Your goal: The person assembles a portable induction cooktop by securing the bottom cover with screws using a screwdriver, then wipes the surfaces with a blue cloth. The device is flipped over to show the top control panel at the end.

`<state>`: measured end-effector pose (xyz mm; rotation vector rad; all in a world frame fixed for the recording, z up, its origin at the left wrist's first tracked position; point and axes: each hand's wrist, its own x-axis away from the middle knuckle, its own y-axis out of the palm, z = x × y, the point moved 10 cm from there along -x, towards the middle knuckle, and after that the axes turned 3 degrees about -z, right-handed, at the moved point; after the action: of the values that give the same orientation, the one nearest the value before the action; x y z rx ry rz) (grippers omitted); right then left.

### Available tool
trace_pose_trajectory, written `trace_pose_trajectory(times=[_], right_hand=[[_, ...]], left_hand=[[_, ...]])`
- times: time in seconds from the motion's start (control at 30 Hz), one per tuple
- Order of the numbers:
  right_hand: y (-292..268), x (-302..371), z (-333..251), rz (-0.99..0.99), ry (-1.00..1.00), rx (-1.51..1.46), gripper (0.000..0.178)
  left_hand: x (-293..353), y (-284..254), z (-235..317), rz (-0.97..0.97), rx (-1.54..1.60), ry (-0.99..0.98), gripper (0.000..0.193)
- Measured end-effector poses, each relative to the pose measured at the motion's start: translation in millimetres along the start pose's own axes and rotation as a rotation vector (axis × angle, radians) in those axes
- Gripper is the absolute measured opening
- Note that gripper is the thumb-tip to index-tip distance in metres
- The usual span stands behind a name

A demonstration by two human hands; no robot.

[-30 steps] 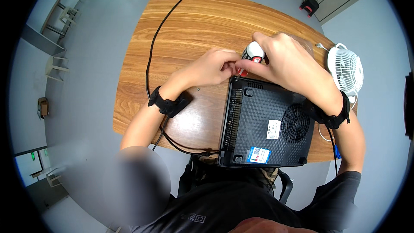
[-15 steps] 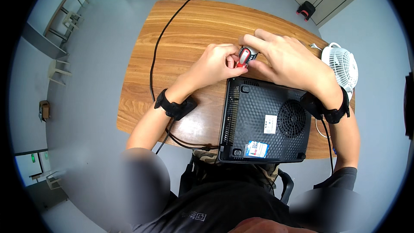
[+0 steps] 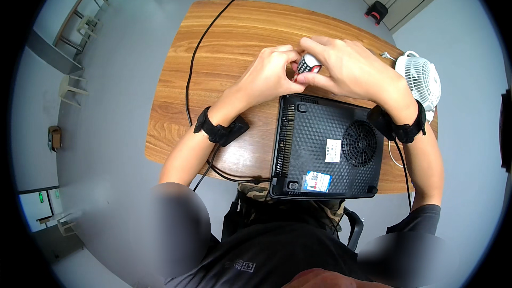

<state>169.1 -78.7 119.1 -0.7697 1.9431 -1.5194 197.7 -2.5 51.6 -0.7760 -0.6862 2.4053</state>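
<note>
An induction cooker (image 3: 314,146) lies with its black underside up, over the near edge of the wooden table. Beyond its far left corner, my right hand (image 3: 352,69) is closed around a short handle in white, red and dotted black, which looks like a screwdriver (image 3: 308,64). My left hand (image 3: 269,72) meets it from the left, thumb and fingers pinched at the handle's lower end. The tool's tip and whatever lies under my fingers are hidden. Each wrist wears a black strap with a small box.
A white fan (image 3: 420,80) stands at the table's right edge, its plug lying beside it. On the left, a black power cord (image 3: 193,58) runs along the wooden table (image 3: 229,32). Another cable leaves the cooker's near left corner. Stools stand on the floor farther off.
The handle has turned in my fingers, so its dotted and white side now faces up where the red oval showed before. Both hands have shifted slightly; the cooker stays in place.
</note>
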Motion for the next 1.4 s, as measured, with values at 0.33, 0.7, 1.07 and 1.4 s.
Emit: trace_pose_trajectory(times=[0.33, 0.7, 1.07, 1.4], right_hand=[[12.9, -6.4, 23.3, -0.157, 0.258, 0.056, 0.044], [7.3, -0.9, 7.1, -0.123, 0.129, 0.011, 0.034], [9.9, 0.5, 10.5, -0.172, 0.273, 0.110, 0.045], [15.3, -7.2, 5.7, -0.137, 0.197, 0.118, 0.047]], left_hand=[[-3.1, 0.4, 3.7, -0.059, 0.044, -0.101, 0.031], [-1.9, 11.0, -1.8, -0.118, -0.061, -0.218, 0.024], [-1.1, 8.6, -10.7, 0.026, 0.027, -0.105, 0.025], [7.9, -1.2, -3.6, 0.057, 0.129, 0.003, 0.029]])
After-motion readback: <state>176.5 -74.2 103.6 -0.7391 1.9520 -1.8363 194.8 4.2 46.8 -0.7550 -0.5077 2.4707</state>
